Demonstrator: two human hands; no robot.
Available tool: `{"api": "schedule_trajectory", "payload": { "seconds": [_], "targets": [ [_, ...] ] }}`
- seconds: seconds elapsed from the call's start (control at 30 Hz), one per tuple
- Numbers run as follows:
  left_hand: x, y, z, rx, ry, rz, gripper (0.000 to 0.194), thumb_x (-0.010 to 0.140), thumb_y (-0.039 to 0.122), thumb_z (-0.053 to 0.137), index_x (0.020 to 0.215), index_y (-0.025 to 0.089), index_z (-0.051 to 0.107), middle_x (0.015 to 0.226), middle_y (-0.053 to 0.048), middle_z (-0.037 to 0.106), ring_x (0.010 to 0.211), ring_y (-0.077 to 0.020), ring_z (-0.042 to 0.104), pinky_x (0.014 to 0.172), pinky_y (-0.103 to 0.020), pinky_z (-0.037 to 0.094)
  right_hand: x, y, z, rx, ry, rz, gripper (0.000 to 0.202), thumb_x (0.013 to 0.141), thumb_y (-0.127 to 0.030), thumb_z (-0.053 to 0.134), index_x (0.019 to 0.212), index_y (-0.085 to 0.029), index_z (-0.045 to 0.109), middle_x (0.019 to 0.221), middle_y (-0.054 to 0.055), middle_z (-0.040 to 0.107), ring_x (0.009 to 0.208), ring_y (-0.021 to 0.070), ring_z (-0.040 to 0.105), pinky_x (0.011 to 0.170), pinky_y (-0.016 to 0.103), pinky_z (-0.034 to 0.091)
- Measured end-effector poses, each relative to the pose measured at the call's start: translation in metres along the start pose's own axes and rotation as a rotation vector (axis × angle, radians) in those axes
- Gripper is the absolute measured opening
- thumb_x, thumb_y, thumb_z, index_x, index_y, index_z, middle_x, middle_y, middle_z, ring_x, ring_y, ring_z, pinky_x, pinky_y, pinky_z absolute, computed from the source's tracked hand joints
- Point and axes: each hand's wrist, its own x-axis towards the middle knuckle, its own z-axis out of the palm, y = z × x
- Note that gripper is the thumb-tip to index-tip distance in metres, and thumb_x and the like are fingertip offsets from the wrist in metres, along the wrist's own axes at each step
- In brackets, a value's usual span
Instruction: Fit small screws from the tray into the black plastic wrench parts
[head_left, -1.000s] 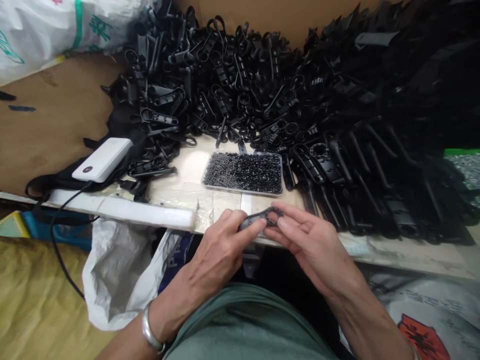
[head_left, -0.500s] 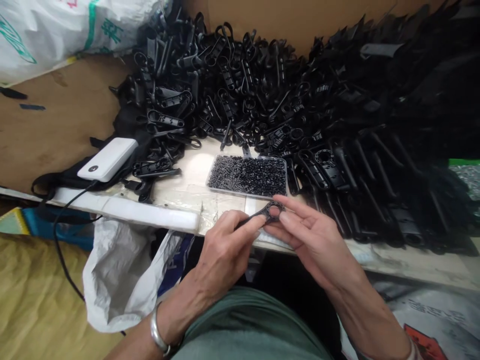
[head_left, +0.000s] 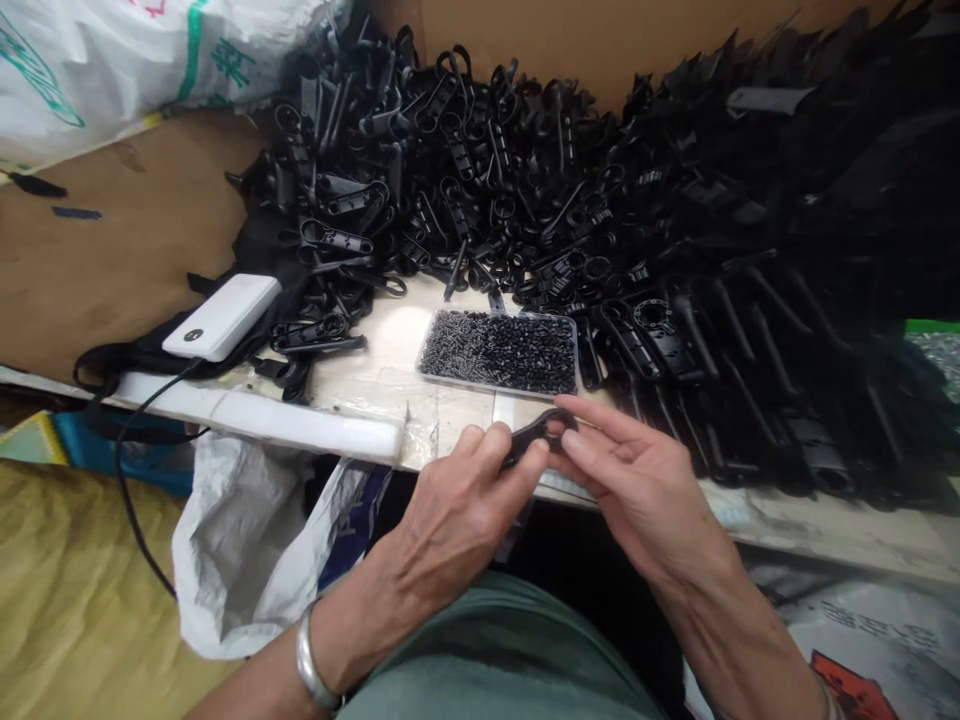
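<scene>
Between my two hands is a black plastic part with a ring-shaped end (head_left: 531, 434), held just in front of the table edge. My left hand (head_left: 469, 495) is closed round its narrow body, thumb pressed near the ring. The fingers of my right hand (head_left: 637, 470) pinch the ring's far side. Right behind the part stands a shallow clear box (head_left: 498, 352) filled with small metal and black pieces, too small to name. A big heap of similar black plastic parts (head_left: 480, 170) lies beyond the box.
A white power bank (head_left: 223, 318) with a black cable (head_left: 124, 470) lies at the left on black cloth. More black parts (head_left: 675, 340) lie in rows at the right. An open white sack (head_left: 232, 540) hangs below the table edge; cardboard (head_left: 135, 210) stands behind.
The black part has turned, so its ring looks narrower and its face is less visible. My left hand has shifted slightly right, its thumb closer to the ring.
</scene>
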Motion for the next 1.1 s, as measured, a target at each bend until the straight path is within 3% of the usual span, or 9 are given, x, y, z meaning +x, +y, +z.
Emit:
{"api": "schedule_trajectory", "payload": {
  "seconds": [0.1,0.2,0.4,0.57,0.67,0.77,0.9,1.1],
  "targets": [
    [0.001,0.001,0.001,0.011,-0.019,-0.018,0.041,0.090,0.005,0.034,0.127,0.017,0.045,0.108,-0.011,0.049,0.083,-0.0182,0.046,0.066,-0.029,0.051,-0.001,-0.002,-0.001,-0.030,-0.002,-0.008,0.031,0.070,-0.025,0.081,0.100,-0.019,0.073,0.088,0.007,0.073,0.087,0.0168,0.069,0.078,0.026,0.059],
    [0.000,-0.001,0.002,-0.117,-0.020,-0.081,0.046,0.088,0.003,0.036,0.129,0.021,0.045,0.108,-0.010,0.049,0.085,-0.0173,0.048,0.070,-0.030,0.051,-0.003,-0.008,-0.003,-0.029,-0.030,0.003,0.032,0.074,-0.025,0.078,0.104,-0.018,0.071,0.091,0.008,0.073,0.090,0.0186,0.068,0.083,0.029,0.058],
    [-0.005,-0.004,0.009,-0.413,0.145,-0.197,0.044,0.090,0.004,0.042,0.131,0.020,0.049,0.109,-0.008,0.050,0.097,-0.0144,0.053,0.083,-0.026,0.050,-0.001,-0.010,-0.002,0.044,-0.141,0.145,0.032,0.082,-0.026,0.070,0.112,-0.017,0.067,0.108,0.010,0.069,0.093,0.0195,0.068,0.091,0.033,0.054],
    [-0.008,-0.001,0.012,-0.297,0.158,-0.167,0.047,0.088,0.003,0.043,0.131,0.020,0.048,0.112,-0.010,0.049,0.101,-0.0169,0.053,0.084,-0.029,0.051,-0.001,-0.005,-0.003,0.047,-0.088,0.160,0.035,0.077,-0.027,0.075,0.109,-0.016,0.068,0.107,0.010,0.070,0.091,0.0190,0.069,0.088,0.030,0.055],
    [-0.008,0.000,0.010,-0.189,0.096,-0.126,0.051,0.085,0.001,0.039,0.132,0.020,0.046,0.112,-0.012,0.049,0.102,-0.0201,0.052,0.082,-0.034,0.053,-0.003,-0.004,-0.003,0.028,-0.015,0.127,0.050,0.073,-0.025,0.079,0.120,-0.020,0.063,0.098,0.008,0.073,0.086,0.0179,0.070,0.084,0.029,0.057],
    [-0.008,-0.001,0.009,-0.111,0.040,-0.088,0.052,0.084,0.000,0.037,0.133,0.018,0.044,0.114,-0.014,0.049,0.101,-0.0217,0.052,0.081,-0.038,0.054,-0.004,-0.003,-0.002,0.006,0.006,0.105,0.052,0.068,-0.026,0.082,0.117,-0.020,0.064,0.092,0.007,0.074,0.083,0.0181,0.070,0.083,0.030,0.057],
    [-0.007,-0.002,0.008,-0.170,0.003,-0.093,0.048,0.087,0.003,0.038,0.132,0.020,0.046,0.110,-0.012,0.051,0.095,-0.0192,0.054,0.078,-0.035,0.054,-0.002,-0.003,0.000,-0.015,0.016,0.103,0.053,0.067,-0.026,0.083,0.116,-0.019,0.065,0.091,0.007,0.074,0.082,0.0178,0.070,0.081,0.030,0.058],
    [-0.005,0.004,0.011,-0.385,0.235,-0.216,0.044,0.089,0.009,0.050,0.132,0.019,0.046,0.104,-0.007,0.058,0.095,-0.0139,0.058,0.085,-0.026,0.052,0.004,-0.007,0.002,-0.035,-0.008,0.144,0.044,0.070,-0.027,0.080,0.111,-0.017,0.067,0.094,0.008,0.073,0.081,0.0168,0.070,0.077,0.027,0.059]
  ]
}}
